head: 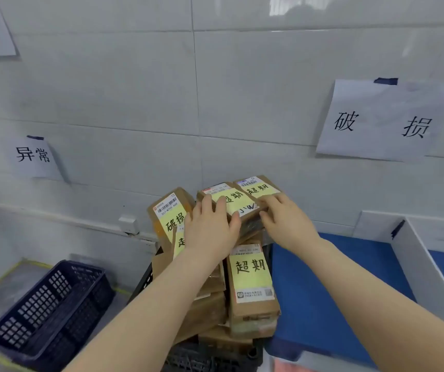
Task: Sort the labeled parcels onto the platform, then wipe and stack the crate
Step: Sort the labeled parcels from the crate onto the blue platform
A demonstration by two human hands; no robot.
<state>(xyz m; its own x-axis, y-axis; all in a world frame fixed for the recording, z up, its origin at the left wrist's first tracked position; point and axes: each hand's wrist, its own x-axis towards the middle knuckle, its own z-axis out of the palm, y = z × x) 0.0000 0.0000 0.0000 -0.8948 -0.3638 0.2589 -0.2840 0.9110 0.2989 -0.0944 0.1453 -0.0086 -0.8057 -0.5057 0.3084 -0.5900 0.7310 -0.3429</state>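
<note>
Left hand (pixel 210 229), centre of frame: bare. Right hand (pixel 286 224), just right of it: bare. Left forearm (pixel 148 299) at lower left, right forearm (pixel 371 288) at lower right: both uncovered along their whole visible length, down to the frame edge.

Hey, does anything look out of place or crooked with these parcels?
Yes. The parcels are heaped above the black crate at mixed angles, and the 破损 parcel leans tilted at the pile's left edge. The left hand and right hand hold the top parcels.
</note>
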